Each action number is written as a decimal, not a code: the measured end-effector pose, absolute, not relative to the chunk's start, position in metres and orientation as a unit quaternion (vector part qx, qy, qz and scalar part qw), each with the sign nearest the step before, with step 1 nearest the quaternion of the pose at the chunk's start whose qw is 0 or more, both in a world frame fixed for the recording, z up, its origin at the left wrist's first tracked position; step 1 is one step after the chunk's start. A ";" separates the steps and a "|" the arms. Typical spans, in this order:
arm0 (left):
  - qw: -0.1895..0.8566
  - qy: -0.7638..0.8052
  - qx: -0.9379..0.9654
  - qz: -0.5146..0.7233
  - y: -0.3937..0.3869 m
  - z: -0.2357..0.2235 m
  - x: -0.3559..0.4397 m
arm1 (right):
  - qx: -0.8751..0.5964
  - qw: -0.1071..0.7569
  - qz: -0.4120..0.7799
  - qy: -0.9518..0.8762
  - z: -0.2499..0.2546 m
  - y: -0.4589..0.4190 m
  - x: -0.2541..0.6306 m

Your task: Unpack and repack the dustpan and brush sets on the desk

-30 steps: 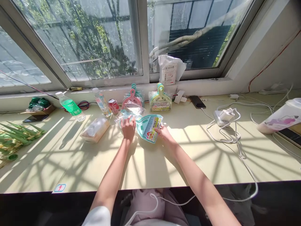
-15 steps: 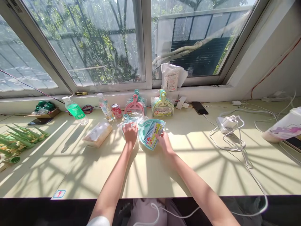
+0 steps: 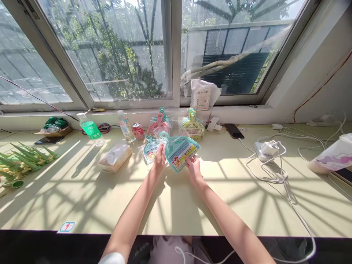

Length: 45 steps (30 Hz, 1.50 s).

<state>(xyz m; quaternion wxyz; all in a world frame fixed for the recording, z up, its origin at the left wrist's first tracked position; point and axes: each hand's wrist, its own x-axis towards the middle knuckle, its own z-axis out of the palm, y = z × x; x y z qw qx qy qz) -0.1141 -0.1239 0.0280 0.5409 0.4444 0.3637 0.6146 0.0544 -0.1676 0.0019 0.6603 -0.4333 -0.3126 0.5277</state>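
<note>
A teal dustpan-and-brush set (image 3: 180,149) with a yellow label, in clear wrap, is held tilted above the table. My right hand (image 3: 194,169) grips its lower right edge, the thumb over the label. At its left edge my left hand (image 3: 158,159) is closed on the side of the pan, some fingers hidden. Just behind that hand lies another teal dustpan set (image 3: 150,149), also wrapped. Farther back, pink dustpan sets (image 3: 159,124) and yellow-green dustpan sets (image 3: 192,126) lean against the sill wall.
To the left are a tissue pack (image 3: 115,157), a green-labelled bottle (image 3: 92,130), a clear bottle (image 3: 126,126), a red can (image 3: 138,131) and plants (image 3: 24,157). On the right are a phone (image 3: 234,130), a power strip (image 3: 262,151) with looped white cables, and a cup (image 3: 332,154).
The dustpan set in my hands has turned so its handle points up and left. My left hand has come off the other teal set and closed on this one's left side.
</note>
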 end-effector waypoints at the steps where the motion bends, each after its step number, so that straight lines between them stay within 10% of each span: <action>1: 0.563 0.346 0.435 0.611 -0.123 0.027 -0.112 | -0.429 0.666 0.524 -0.312 0.003 -0.168 0.053; 9: 0.724 0.209 0.452 0.477 -0.138 0.007 -0.075 | -0.489 0.691 0.479 -0.235 0.005 -0.158 0.067; 45: 0.679 0.355 0.407 0.497 -0.154 0.018 -0.075 | -0.465 0.684 0.509 -0.240 0.012 -0.136 0.101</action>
